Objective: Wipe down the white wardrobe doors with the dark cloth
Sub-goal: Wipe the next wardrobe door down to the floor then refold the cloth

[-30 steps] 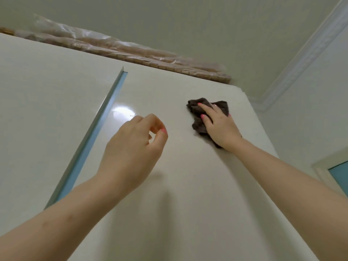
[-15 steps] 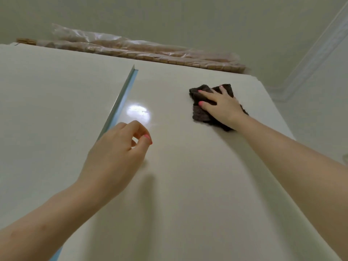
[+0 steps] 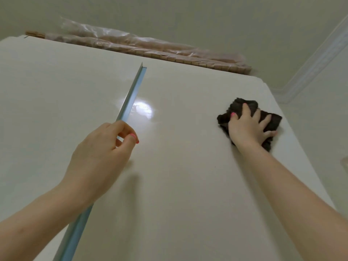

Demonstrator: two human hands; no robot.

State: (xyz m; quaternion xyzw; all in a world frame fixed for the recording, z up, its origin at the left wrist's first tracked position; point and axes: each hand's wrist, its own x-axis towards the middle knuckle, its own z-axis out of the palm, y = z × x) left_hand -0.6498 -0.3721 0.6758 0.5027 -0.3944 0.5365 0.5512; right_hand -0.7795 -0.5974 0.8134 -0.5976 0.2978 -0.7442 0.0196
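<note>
I look up along two white wardrobe doors. The right door point(image 3: 188, 166) is glossy and shows a light glare. The left door point(image 3: 56, 102) stands forward of it, with a blue edge strip point(image 3: 131, 97) between them. My right hand point(image 3: 248, 129) presses the dark cloth point(image 3: 239, 108) flat against the right door, high up near its right edge, fingers spread. My left hand point(image 3: 101, 159) hovers in front of the blue strip with fingers loosely curled and holds nothing.
Long rolled bundles wrapped in clear plastic point(image 3: 150, 48) lie along the wardrobe's top. The ceiling and a white cornice point(image 3: 316, 59) are above at the right. A side wall point(image 3: 323, 129) runs close to the wardrobe's right edge.
My right hand has slid the cloth to the right and slightly down, toward the door's right edge. My left hand has drifted down and left, over the blue strip.
</note>
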